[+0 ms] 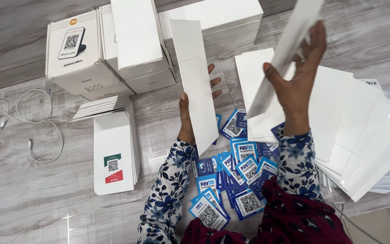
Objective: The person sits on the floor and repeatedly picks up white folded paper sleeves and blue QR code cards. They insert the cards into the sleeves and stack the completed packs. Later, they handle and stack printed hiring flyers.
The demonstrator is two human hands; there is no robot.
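My left hand (190, 113) grips a long white card sheet (195, 77) upright, thumb on its left edge, fingertips showing past its right edge. My right hand (296, 79) is raised higher and pinches a second white sheet (290, 45) that tilts up to the frame's top. Below both hands lies a loose heap of blue and white code stickers (233, 180) on the grey wood-pattern floor (32, 199). Both sleeves are floral blue and white.
White boxes (109, 49) stand at the back left, a thick stack of white sheets (222, 22) behind them. A pile of white cards (113, 149) lies at left, a white cable (32, 122) beyond it. Fanned white sheets (366, 135) spread at right.
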